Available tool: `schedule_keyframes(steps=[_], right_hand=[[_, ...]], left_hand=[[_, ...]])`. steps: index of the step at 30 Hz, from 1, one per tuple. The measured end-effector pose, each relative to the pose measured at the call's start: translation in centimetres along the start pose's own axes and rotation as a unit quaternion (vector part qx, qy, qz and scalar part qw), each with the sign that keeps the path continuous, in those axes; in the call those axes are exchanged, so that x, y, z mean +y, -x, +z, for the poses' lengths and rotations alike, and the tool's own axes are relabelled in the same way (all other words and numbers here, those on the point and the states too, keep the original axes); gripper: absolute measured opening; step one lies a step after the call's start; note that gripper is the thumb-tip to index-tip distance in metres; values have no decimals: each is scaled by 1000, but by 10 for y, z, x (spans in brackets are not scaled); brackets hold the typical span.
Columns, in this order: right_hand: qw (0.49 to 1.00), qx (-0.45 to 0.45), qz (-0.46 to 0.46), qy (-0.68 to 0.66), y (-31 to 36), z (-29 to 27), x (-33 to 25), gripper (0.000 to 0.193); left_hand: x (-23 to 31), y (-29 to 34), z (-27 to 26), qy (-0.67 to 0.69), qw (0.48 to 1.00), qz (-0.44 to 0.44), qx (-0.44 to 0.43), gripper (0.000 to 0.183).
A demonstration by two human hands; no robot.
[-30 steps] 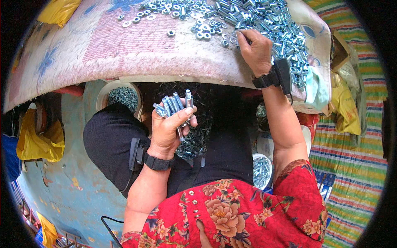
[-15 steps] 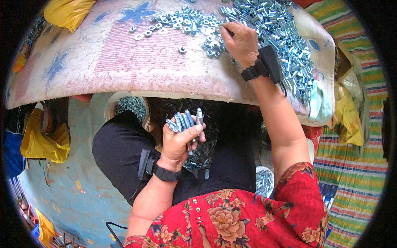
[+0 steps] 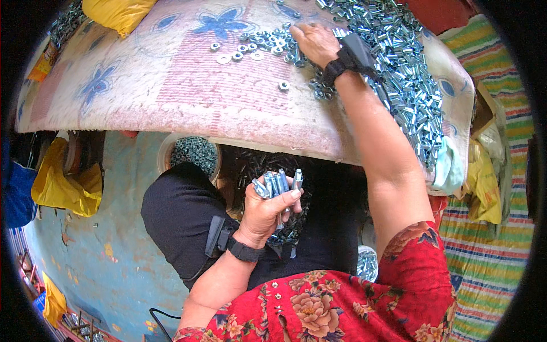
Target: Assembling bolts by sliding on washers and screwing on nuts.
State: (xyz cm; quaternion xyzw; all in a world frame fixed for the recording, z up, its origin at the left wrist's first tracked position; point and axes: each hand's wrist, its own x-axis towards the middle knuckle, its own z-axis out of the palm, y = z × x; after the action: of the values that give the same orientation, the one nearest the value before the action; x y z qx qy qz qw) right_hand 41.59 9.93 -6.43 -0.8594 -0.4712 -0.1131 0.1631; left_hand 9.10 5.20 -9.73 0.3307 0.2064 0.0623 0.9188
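Observation:
My left hand (image 3: 263, 212) is closed round a bunch of several silvery bolts (image 3: 277, 181), their ends standing up above the thumb, held over my lap. My right hand (image 3: 317, 43) reaches out over the padded, cloth-covered table (image 3: 216, 94), palm down, at the left edge of a heap of metal sleeves (image 3: 407, 74). Its fingers are bent down among loose nuts and washers (image 3: 265, 41); the fingertips are mostly hidden, so whatever they pinch cannot be made out. One single nut (image 3: 284, 86) lies apart, nearer to me.
Below the table edge stands a white bucket (image 3: 163, 157) of nuts, with a dark heap of metal parts beside it. Another white container (image 3: 367, 265) of metal parts is by my right side. A pale green cloth (image 3: 448, 165) hangs at the table's right corner; a yellow bag (image 3: 117, 14) lies far left.
My right hand has turned and shifted slightly left over the nuts, its fingers now lower among them. The left hand still grips the bolts. The whole view has shifted a little.

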Motion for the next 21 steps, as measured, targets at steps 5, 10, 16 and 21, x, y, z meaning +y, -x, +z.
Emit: schedule_keyframes(steps=[5,10,16,21], right_hand=[[990,-35,44,130,34,-12,-59,42],[989,4,-130,-68,88,-32,-91,32],[980,13,-193,-37,125,-53,-72,33],[989,33,-137,49,124,-66,-16,31]], left_hand=[[0,1,3,25,1000,7,17,18],[3,4,1,31,999,8,12,17],[4,5,1,41,999,14,14,16],[1,4,-1,29,1000,9,4,16]])
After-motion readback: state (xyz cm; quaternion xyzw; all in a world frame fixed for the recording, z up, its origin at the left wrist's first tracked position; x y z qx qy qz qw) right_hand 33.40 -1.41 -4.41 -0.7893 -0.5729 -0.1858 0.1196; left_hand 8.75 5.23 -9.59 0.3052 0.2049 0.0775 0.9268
